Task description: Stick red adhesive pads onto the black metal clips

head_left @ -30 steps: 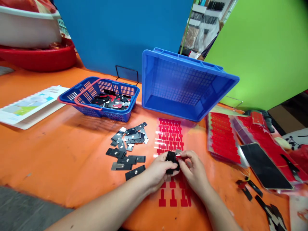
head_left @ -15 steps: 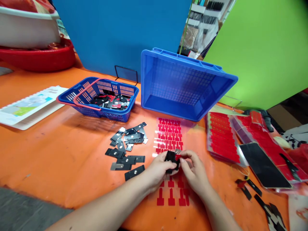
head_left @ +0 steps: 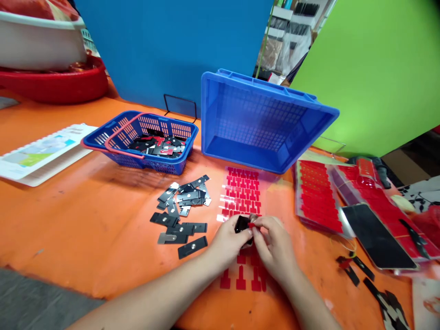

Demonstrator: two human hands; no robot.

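My left hand [head_left: 229, 242] and my right hand [head_left: 273, 247] meet over a clear sheet of red T-shaped stickers [head_left: 242, 197] on the orange table. Both pinch one small black flat part [head_left: 241, 224]. A red sticker [head_left: 252, 225] sits on that part under my right fingertips. A loose pile of black and silver flat parts [head_left: 182, 204] lies just left of my left hand.
A small blue basket [head_left: 113, 142] with a red handle holds finished parts at the back left. A large blue crate [head_left: 264, 123] lies tipped behind the sheet. Stacked red sticker sheets [head_left: 318, 195], a black phone [head_left: 376, 236] and black scraps [head_left: 381, 293] lie at right. A printed paper [head_left: 41, 153] is at left.
Both hands have drawn a little closer together and nearer to me, with the right fingers pressing more over the red sticker on the black part.
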